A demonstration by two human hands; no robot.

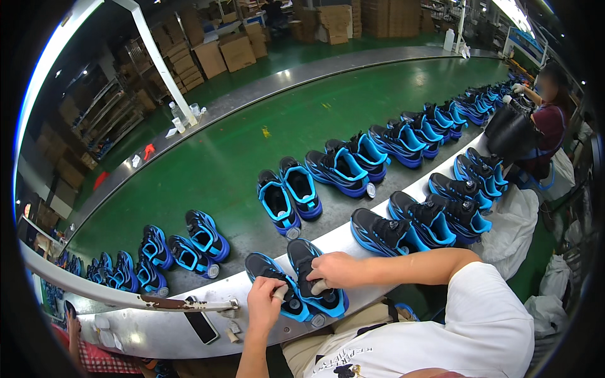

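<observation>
A pair of black and blue sneakers lies on the metal ledge (157,331) in front of me. My left hand (265,305) rests on the left sneaker (268,271) and grips a small pale plug-like piece (280,293) at its opening. My right hand (335,269) is on the right sneaker (309,264), fingers curled at its opening around another small pale piece (319,287). Both shoes point away from me.
A green conveyor belt (239,145) carries many pairs of the same sneakers. More sneakers (403,227) line the ledge to my right. A black phone (201,327) lies on the ledge at left. Another person (545,120) works far right. Cardboard boxes (227,53) are stacked behind.
</observation>
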